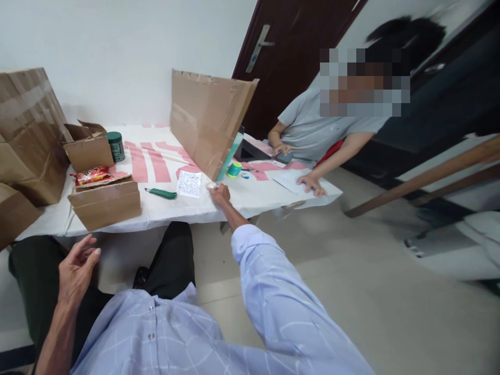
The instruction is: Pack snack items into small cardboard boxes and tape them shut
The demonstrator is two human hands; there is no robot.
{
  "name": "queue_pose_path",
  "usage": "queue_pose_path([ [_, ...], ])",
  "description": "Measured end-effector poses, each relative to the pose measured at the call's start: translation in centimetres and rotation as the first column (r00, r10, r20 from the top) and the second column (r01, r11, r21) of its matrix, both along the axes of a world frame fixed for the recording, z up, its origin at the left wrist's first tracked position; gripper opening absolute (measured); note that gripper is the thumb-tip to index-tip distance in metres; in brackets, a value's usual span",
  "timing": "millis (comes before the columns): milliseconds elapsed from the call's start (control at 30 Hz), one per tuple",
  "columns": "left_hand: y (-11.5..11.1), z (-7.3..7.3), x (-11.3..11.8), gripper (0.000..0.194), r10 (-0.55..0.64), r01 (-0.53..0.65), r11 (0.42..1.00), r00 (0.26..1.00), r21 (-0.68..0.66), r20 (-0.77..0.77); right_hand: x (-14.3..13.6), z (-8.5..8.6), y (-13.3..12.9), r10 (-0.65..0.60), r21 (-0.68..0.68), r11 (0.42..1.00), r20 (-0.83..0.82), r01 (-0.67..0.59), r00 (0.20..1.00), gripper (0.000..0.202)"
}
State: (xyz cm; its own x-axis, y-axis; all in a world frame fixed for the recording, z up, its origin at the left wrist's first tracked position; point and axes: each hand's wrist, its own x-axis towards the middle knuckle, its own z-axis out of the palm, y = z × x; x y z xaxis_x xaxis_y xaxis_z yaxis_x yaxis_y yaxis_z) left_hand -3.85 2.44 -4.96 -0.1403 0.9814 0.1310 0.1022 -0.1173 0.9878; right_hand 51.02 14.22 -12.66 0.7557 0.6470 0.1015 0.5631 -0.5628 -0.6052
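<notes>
Fingers of right hand [221,194]: closed on small whitish item [212,185], at right of printed sheet [189,185]. Fingers of left hand [77,268]: loosely parted, nearer the wearer, left of sheet. Green utility knife [162,194]: just left of sheet.

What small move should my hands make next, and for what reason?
Perhaps bring the left hand up to steady the patterned paper: this hand looks empty, off the table, while the right hand seems to pinch a small whitish object beside the paper.

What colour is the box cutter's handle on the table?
The handle is dark green, seen in the head view.
</notes>
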Motion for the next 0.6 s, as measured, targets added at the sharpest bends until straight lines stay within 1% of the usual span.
queue_pose_path([
  [133,0.2,-0.5,-0.7,0.077,0.026,-0.026,0.999,1.0,0.023,-0.003,-0.9,0.2,-1.3,0.001,0.066,0.998,-0.001,0.0,1.0,0.053],
  [233,0.6,-0.9,-1.8,0.078,0.052,-0.05,0.997,0.998,0.061,-0.037,-2.2,0.4,-1.9,-0.009,0.141,0.99,0.013,0.007,1.0,0.06],
  [300,1.2,-1.3,-2.6,0.08,0.085,-0.078,0.993,0.994,0.089,-0.073,-3.7,0.7,-1.7,0.035,0.248,0.968,0.024,-0.039,0.999,0.06],
  [333,1.6,-1.4,-3.1,0.082,0.102,-0.093,0.991,0.99,0.1,-0.092,-4.9,1.0,-1.5,0.087,0.325,0.941,0.023,-0.09,0.996,0.058],
  [367,2.2,-1.6,-3.5,0.084,0.119,-0.106,0.988,0.987,0.112,-0.112,-6.3,1.3,-1.2,0.166,0.408,0.899,0.017,-0.158,0.986,0.055],
  [400,2.8,-1.8,-3.9,0.087,0.131,-0.115,0.986,0.982,0.122,-0.133,-8.0,1.7,-0.9,0.269,0.483,0.842,0.009,-0.239,0.963,0.053],
  [433,3.6,-2.0,-4.2,0.089,0.138,-0.118,0.984,0.978,0.131,-0.154,-9.9,2.1,-0.6,0.391,0.541,0.775,-0.001,-0.328,0.921,0.052],
  [467,4.4,-2.2,-4.5,0.092,0.137,-0.115,0.984,0.975,0.135,-0.173,-11.9,2.6,-0.4,0.518,0.573,0.705,-0.014,-0.418,0.855,0.054],
  [533,6.2,-2.7,-5.0,0.098,0.11,-0.086,0.989,0.973,0.124,-0.203,-16.1,3.6,0.1,0.741,0.589,0.561,-0.044,-0.582,0.67,0.061],
  [567,7.2,-2.9,-5.2,0.101,0.085,-0.063,0.992,0.973,0.109,-0.213,-18.0,4.1,0.2,0.814,0.582,0.5,-0.062,-0.642,0.578,0.065],
  [600,8.1,-3.1,-5.3,0.105,0.057,-0.037,0.995,0.973,0.09,-0.223,-19.7,4.5,0.4,0.862,0.568,0.453,-0.081,-0.687,0.501,0.07],
])
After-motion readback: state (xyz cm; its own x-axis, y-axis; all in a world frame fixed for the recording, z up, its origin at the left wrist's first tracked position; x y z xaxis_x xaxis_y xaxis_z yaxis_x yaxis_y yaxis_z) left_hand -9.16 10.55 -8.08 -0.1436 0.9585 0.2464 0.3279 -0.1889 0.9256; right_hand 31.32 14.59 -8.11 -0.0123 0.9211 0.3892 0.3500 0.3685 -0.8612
